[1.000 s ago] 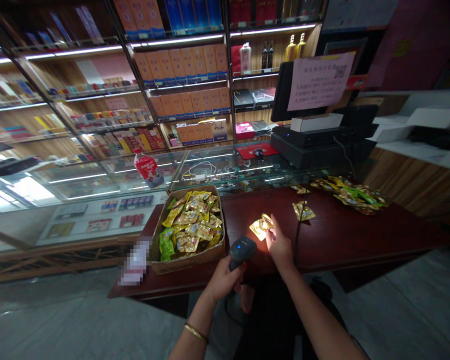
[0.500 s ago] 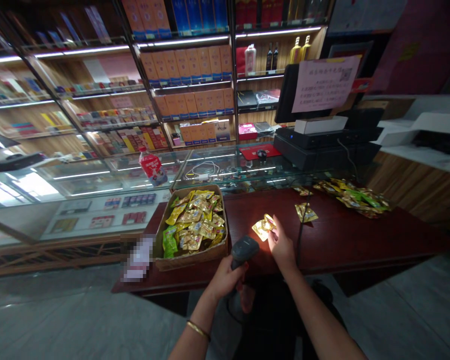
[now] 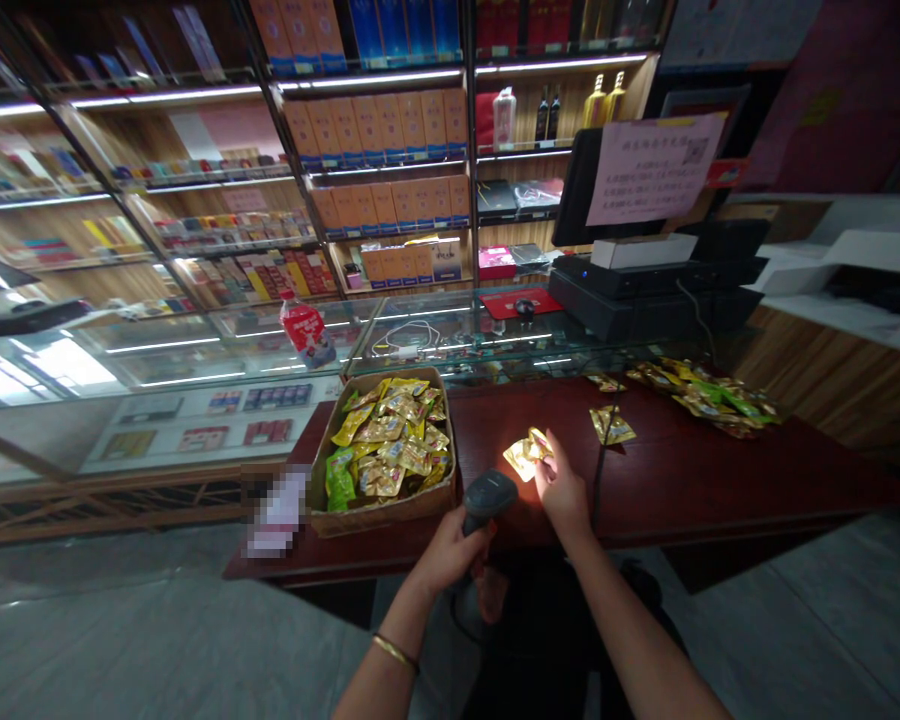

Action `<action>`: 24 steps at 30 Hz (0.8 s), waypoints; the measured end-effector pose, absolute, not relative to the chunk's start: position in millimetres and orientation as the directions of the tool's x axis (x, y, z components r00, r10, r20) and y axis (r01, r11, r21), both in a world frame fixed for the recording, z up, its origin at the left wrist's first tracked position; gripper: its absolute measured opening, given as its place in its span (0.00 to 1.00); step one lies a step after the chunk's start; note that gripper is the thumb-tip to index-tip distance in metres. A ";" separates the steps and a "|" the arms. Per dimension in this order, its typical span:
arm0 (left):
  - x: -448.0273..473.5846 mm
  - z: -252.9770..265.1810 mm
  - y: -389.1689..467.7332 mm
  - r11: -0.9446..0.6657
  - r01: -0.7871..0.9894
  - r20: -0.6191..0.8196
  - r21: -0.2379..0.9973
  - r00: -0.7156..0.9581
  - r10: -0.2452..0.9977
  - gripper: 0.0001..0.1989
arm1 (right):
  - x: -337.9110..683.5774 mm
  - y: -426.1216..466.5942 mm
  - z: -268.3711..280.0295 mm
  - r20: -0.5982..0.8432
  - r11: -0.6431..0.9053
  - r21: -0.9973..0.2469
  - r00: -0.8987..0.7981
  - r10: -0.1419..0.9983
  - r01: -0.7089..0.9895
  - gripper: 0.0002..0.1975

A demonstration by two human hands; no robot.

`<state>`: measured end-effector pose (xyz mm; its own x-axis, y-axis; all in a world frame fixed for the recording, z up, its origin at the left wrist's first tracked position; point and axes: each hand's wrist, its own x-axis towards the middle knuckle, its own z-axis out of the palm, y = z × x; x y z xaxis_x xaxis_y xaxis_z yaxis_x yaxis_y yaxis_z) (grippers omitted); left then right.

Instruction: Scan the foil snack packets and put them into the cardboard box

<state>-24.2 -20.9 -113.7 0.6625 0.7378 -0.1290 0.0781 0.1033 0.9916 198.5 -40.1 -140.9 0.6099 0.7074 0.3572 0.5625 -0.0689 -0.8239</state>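
My left hand (image 3: 454,552) is wrapped round the handle of a dark barcode scanner (image 3: 489,492), whose head points to the right. In front of it, my right hand (image 3: 565,492) pinches a small gold snack packet (image 3: 523,456), brightly lit by the scanner's light. Left of the scanner stands an open cardboard box (image 3: 381,524) heaped with gold, yellow and green packets (image 3: 390,440). To the right of my right hand, a single gold packet (image 3: 612,425) lies on the dark red table (image 3: 720,480), with a cable crossing over it.
A pile of packets (image 3: 709,395) lies at the table's right. Behind are a glass counter (image 3: 450,330) with a red-labelled bottle (image 3: 306,330), a mouse (image 3: 524,308) and a monitor (image 3: 581,190) with a paper sign. A blurred paper (image 3: 279,515) sits at the left table edge.
Almost nothing differs. Both hands keep their places, with the scanner and the lit packet held as before; the camera view has shifted very slightly.
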 end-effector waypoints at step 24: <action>-22.0 -107.9 -22.3 0.071 0.087 -0.111 0.994 0.656 0.746 0.14 | 199.2 -30.9 -150.8 0.246 0.174 -0.969 0.646 0.723 0.175 0.27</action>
<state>-22.0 -22.3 -107.9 0.6563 0.7463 -0.1107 0.0871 0.0709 0.9937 199.2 -30.9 -150.8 0.6455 0.7229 0.2464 0.1746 0.1744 -0.9691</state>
